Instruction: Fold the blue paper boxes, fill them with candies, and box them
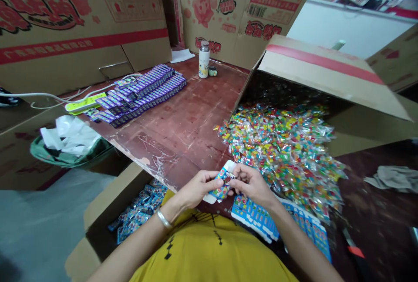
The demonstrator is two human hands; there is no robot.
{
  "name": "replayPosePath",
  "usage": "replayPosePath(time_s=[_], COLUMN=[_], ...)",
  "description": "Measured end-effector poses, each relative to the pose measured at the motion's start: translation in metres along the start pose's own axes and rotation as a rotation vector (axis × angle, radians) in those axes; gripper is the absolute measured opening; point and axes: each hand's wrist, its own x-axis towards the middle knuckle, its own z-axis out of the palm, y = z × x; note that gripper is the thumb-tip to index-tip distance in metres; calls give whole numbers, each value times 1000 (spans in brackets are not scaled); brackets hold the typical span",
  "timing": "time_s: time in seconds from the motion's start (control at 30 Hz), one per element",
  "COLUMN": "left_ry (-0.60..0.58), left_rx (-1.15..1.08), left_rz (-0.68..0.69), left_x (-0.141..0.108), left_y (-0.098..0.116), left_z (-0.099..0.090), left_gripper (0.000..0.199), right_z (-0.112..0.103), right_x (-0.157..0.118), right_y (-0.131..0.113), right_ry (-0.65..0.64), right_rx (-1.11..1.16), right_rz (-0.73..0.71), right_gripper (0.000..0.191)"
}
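A small blue printed candy box [222, 192] with white end flaps sticking out is held in front of my yellow top. My left hand [203, 186] grips its left side, thumb on the printed face. My right hand [250, 182] pinches the box near its upper right end, fingers bent; whether something else is between them I cannot make out. Just beyond the right hand lies a heap of clear bags of colourful candy [277, 147], spilling from a tipped carton [320, 64]. Flat blue box blanks [253, 214] lie in overlapping rows under my right forearm.
Purple small boxes [140, 92] stand in rows at the back left, beside a yellow-green power strip [86, 102]. A thermos bottle [204, 60] stands far back. Below the table edge, an open carton [107, 199] holds blue packs. A red-and-black cutter [355, 251] and a grey cloth [392, 178] lie right.
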Motion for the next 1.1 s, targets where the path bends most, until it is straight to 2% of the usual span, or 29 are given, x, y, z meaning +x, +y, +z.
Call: replayPosePath(time_s=[0.13, 0.23, 0.37, 0.43, 0.5, 0.67, 0.73, 0.87, 0.97, 1.1], left_ry=[192, 371, 510, 502, 454, 314, 280, 265, 329, 369], left_rx=[66, 98, 173, 261, 354, 601, 637, 444, 263, 165], left_rz=[104, 209, 348, 364, 349, 308, 287, 293, 335, 338], left_x=[6, 10, 7, 5, 2, -3, -4, -1, 4, 5], left_y=[-6, -14, -17, -15, -9, 7, 10, 3, -6, -9], left_z=[-1, 3, 12, 14, 13, 5, 4, 6, 7, 5], left_gripper=[30, 28, 54, 57, 49, 31, 25, 23, 25, 32], right_z=[9, 24, 38, 40, 39, 34, 32, 29, 32, 34], right_x=[5, 6, 6, 6, 7, 8, 8, 11, 13, 11], right_y=[2, 7, 10, 11, 13, 17, 17, 12, 8, 1], right_ry=[286, 386, 546, 570, 574, 490, 454, 428, 425, 406], right_rx=[87, 120, 108, 54, -7, -65, -96, -111, 11, 122], right_rz=[-66, -102, -202, -247, -269, -262, -267, -292, -285, -235], right_gripper=[29, 29, 31, 25, 19, 12, 12, 15, 7, 23])
